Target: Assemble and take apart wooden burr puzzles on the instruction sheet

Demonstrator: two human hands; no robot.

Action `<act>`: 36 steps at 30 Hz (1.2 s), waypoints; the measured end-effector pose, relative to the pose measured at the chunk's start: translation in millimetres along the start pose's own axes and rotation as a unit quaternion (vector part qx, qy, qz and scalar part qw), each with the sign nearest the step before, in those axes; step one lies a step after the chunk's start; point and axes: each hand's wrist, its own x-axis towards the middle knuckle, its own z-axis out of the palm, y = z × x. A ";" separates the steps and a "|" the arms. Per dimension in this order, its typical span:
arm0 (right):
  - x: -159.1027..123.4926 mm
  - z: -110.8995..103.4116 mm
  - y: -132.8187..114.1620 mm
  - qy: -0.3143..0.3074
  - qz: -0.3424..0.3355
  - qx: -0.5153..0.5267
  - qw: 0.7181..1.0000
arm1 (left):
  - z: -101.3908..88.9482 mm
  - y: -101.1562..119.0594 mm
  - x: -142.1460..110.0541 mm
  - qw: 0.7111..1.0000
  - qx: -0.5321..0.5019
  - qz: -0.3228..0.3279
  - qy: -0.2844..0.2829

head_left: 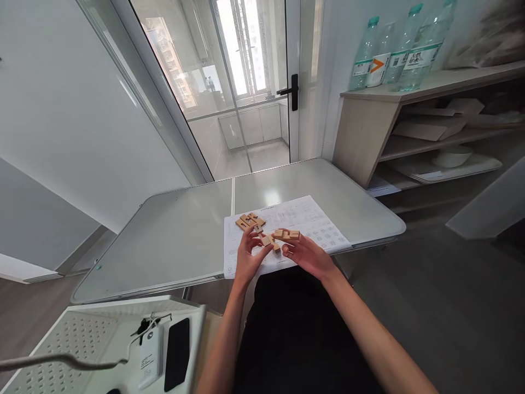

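My left hand (248,256) pinches a notched wooden puzzle piece (266,241) between thumb and fingers, just above the paper. A second notched wooden piece (287,235) is in my right hand (308,254), held along the fingers. The two pieces are close together, and I cannot tell whether they touch. Below and between the hands lies a further small wooden piece (276,248), partly hidden. Several flat wooden pieces with dark markings (248,220) sit on the printed sheet (301,210) beyond my left hand. Rows of small diagrams cover this sheet.
The grey folding table (184,235) has a rounded right corner. At lower left, a white basket (192,350) holds a black phone (177,353), a white power bank (151,355) and a cable. Water bottles (365,57) stand on a shelf (369,131) at right. A glass door is behind.
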 end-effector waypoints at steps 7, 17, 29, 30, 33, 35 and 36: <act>-3.9 1.9 12.8 -0.005 0.017 0.049 0.999 | 1.5 44.4 -21.8 0.997 0.044 0.059 -0.011; -9.6 18.3 32.4 -0.020 0.036 0.097 0.994 | 16.1 41.9 -23.1 0.995 -0.022 0.070 -0.074; -14.2 29.3 34.0 -0.041 0.041 0.137 0.989 | 25.7 42.6 -34.5 0.989 -0.089 -0.050 -0.108; -14.3 30.4 33.8 -0.036 0.039 0.142 0.988 | 26.8 40.6 -35.4 0.988 -0.098 -0.059 -0.103; -14.5 34.4 34.0 -0.016 0.032 0.159 0.987 | 31.5 33.4 -38.4 0.984 -0.137 -0.080 -0.076; -14.2 38.4 33.4 -0.007 0.027 0.170 0.985 | 34.7 29.1 -40.1 0.980 -0.170 -0.091 -0.054; -14.0 40.7 32.5 -0.006 0.026 0.174 0.984 | 36.0 27.3 -40.7 0.977 -0.186 -0.093 -0.044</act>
